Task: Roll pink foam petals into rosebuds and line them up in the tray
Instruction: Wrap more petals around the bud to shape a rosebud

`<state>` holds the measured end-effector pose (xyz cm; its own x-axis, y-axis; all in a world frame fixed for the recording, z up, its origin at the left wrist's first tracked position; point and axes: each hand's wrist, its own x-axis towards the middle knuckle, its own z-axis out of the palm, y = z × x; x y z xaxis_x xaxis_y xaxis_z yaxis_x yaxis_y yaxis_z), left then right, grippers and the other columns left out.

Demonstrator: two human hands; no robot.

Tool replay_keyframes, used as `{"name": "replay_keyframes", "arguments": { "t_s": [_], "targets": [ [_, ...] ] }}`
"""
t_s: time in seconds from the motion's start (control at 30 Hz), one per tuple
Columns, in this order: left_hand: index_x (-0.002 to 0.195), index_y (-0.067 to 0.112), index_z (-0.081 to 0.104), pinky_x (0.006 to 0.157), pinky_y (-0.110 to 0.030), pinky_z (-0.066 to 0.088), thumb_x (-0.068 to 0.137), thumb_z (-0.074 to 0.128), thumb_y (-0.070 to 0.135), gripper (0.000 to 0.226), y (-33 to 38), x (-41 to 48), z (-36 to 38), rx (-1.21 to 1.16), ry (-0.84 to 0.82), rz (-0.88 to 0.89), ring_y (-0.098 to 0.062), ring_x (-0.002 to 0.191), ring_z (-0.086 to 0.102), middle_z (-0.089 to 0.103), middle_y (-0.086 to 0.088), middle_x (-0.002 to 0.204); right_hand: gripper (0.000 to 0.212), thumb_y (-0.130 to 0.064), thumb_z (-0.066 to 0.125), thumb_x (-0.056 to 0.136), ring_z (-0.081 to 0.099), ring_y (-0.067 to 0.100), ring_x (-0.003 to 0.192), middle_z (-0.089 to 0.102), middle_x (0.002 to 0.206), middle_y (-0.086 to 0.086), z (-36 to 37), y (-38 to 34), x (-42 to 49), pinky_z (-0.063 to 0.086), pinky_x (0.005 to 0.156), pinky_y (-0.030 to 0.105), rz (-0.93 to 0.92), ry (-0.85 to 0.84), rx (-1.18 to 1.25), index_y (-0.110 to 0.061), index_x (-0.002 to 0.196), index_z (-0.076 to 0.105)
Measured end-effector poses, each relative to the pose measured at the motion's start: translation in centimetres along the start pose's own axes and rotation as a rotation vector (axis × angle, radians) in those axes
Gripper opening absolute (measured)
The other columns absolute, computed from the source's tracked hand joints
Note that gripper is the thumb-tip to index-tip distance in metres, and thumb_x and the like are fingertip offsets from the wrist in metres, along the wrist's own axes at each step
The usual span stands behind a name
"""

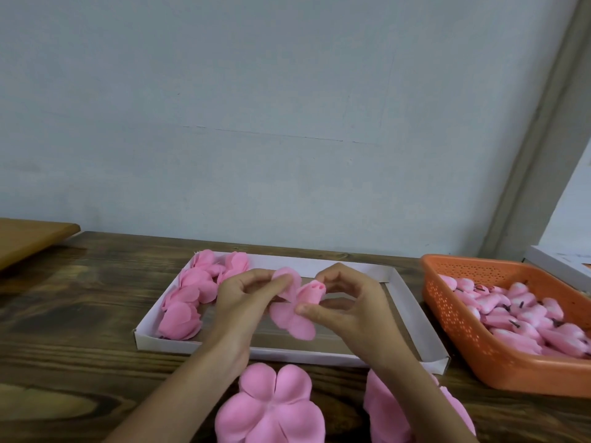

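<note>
Above the white cardboard tray point(412, 310), both hands work one pink foam flower piece point(292, 318). My left hand point(246, 298) pinches its upper petal. My right hand point(345, 302) holds a pink rolled bud core point(311, 290) with thumb and fingers curled round it, the loose petals hanging below. Several finished pink rosebuds point(188, 295) lie in a line along the tray's left end. A flat pink petal piece point(271, 407) lies on the table near me, and a second one point(388, 410) is partly hidden under my right forearm.
An orange perforated plastic basket point(454, 314) at the right holds several pink bud cores with dark stems. A white box edge point(556, 260) sits behind it. The dark wooden table point(73, 330) meets a pale wall; a lighter wooden board point(28, 238) lies at far left.
</note>
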<state>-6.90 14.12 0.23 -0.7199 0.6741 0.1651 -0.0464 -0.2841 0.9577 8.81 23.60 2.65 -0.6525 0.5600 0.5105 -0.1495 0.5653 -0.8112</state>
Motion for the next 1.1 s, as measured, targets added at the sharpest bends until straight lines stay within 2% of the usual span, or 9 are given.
{"name": "replay_keyframes", "arguments": {
  "t_s": [0.13,0.3,0.37,0.5,0.6,0.77,0.9,1.0,1.1],
  "targets": [
    [0.087,0.014,0.082,0.073,-0.027,0.061,0.086,0.079,0.014,0.004,0.8,-0.9,0.8,0.095,-0.097,0.206,-0.024,0.086,0.076,0.08,-0.007,0.086,0.029,-0.02,0.096,0.07,0.075,0.018,0.085,0.077,0.087,-0.005,0.5,-0.2,-0.2,0.064,0.078,0.038,-0.026,0.0,-0.071,-0.017,0.089,0.074],
    [0.089,0.008,0.083,0.073,-0.027,0.06,0.08,0.078,0.026,0.021,1.5,-1.3,1.0,0.069,-0.183,0.351,-0.022,0.081,0.075,0.079,-0.009,0.085,0.034,-0.016,0.098,0.067,0.076,0.017,0.085,0.076,0.1,-0.006,0.6,-0.3,-0.2,0.065,0.072,0.035,-0.031,0.086,-0.029,-0.017,0.09,0.072],
    [0.088,0.01,0.083,0.073,-0.025,0.057,0.082,0.076,0.024,0.017,1.8,-1.3,0.8,0.074,-0.229,0.376,-0.018,0.08,0.072,0.078,-0.008,0.084,0.034,-0.014,0.097,0.066,0.077,0.016,0.083,0.076,0.107,-0.009,0.6,-0.3,-0.2,0.063,0.07,0.03,-0.027,0.092,-0.01,-0.019,0.088,0.072],
    [0.083,0.024,0.083,0.072,-0.021,0.054,0.088,0.075,0.021,0.01,2.1,-1.1,0.4,0.131,-0.289,0.439,-0.012,0.08,0.069,0.075,-0.004,0.084,0.031,-0.011,0.096,0.07,0.078,0.021,0.079,0.079,0.086,0.002,0.6,-0.3,-0.2,0.064,0.069,0.036,-0.019,0.097,0.024,-0.013,0.087,0.069],
    [0.094,0.018,0.082,0.078,-0.019,0.055,0.087,0.078,0.029,0.013,2.5,-1.0,0.1,0.1,-0.318,0.389,-0.012,0.092,0.073,0.079,-0.003,0.095,0.04,-0.01,0.095,0.07,0.079,0.025,0.081,0.079,0.086,0.006,0.2,-0.4,-0.1,0.065,0.069,0.043,-0.007,0.135,0.085,-0.012,0.096,0.064],
    [0.124,0.021,0.07,0.089,-0.027,0.058,0.079,0.086,0.012,0.048,2.7,-0.3,-0.9,0.142,-0.438,0.175,-0.02,0.11,0.072,0.076,-0.005,0.117,0.05,-0.01,0.094,0.071,0.079,0.021,0.083,0.08,0.089,0.004,-0.7,-0.4,0.3,0.063,0.069,0.029,-0.018,0.201,0.138,-0.022,0.113,0.07],
    [0.097,0.01,0.078,0.082,-0.033,0.062,0.075,0.084,0.009,0.023,1.6,0.1,-0.8,0.063,-0.33,0.023,-0.032,0.102,0.075,0.078,-0.016,0.104,0.028,-0.01,0.09,0.076,0.077,0.022,0.086,0.08,0.092,0.002,-1.1,0.0,0.4,0.063,0.071,0.033,-0.03,0.171,0.09,-0.014,0.1,0.076],
    [0.099,0.002,0.079,0.079,-0.032,0.061,0.069,0.085,0.024,0.038,0.9,0.2,-0.6,-0.072,-0.257,-0.015,-0.032,0.098,0.075,0.078,-0.02,0.102,0.034,-0.019,0.091,0.073,0.078,0.028,0.083,0.079,0.09,0.007,-1.1,0.1,0.3,0.065,0.073,0.047,-0.017,0.14,0.107,-0.006,0.099,0.074],
    [0.093,0.008,0.081,0.076,-0.031,0.059,0.064,0.091,0.033,0.039,0.8,0.0,-0.1,-0.075,-0.152,0.011,-0.027,0.09,0.075,0.078,-0.018,0.096,0.041,-0.025,0.091,0.07,0.079,0.029,0.08,0.08,0.089,0.009,-0.8,0.0,0.2,0.063,0.074,0.057,-0.012,0.096,0.126,-0.005,0.1,0.072]
  ]
}}
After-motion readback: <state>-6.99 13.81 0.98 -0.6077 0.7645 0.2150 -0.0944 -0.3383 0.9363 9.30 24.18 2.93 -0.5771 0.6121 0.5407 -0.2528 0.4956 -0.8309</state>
